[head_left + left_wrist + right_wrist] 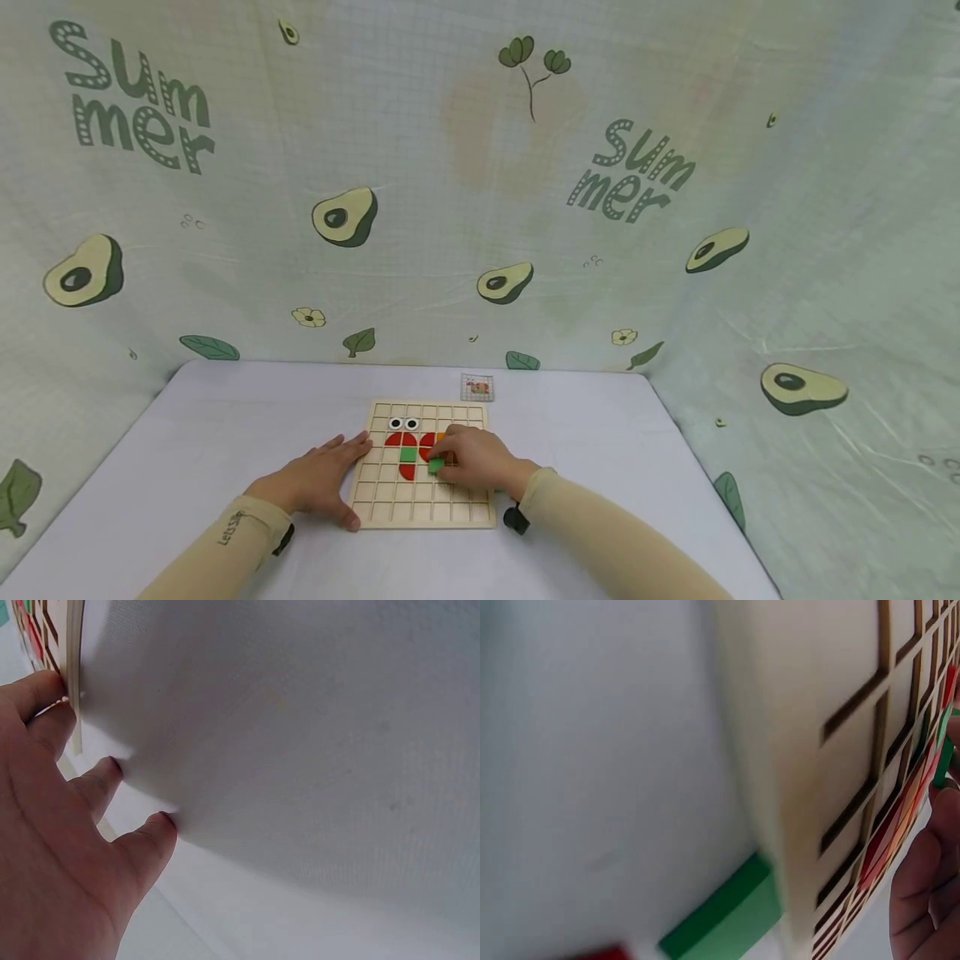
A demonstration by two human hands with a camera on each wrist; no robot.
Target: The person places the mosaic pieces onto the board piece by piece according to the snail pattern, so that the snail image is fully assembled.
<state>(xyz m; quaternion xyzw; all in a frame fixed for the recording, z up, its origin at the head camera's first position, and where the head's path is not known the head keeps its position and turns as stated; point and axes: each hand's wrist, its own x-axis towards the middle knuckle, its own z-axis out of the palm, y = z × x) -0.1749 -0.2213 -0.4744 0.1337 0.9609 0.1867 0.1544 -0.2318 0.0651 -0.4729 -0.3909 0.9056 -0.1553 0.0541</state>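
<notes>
A light wooden grid board (420, 514) lies on the white table. My left hand (318, 477) spreads along its left side, with fingertips and thumb at the edge; in the left wrist view some fingertips of that hand (67, 817) rest on the cloth. Over the board's middle, my right hand (476, 458) pinches a green square block (436, 466) between thumb and fingers, seen too in the right wrist view as a green block (943, 760). Set in the grid are two eye pieces (403, 424), red rounded pieces (407, 472), a green square (408, 454) and an orange piece (440, 437), partly hidden by the hand.
A small picture card (477, 387) lies behind the board. Beside the board's edge in the right wrist view are a loose green block (727, 919) and a red piece (604, 954). A printed cloth (420, 325) hangs behind the table.
</notes>
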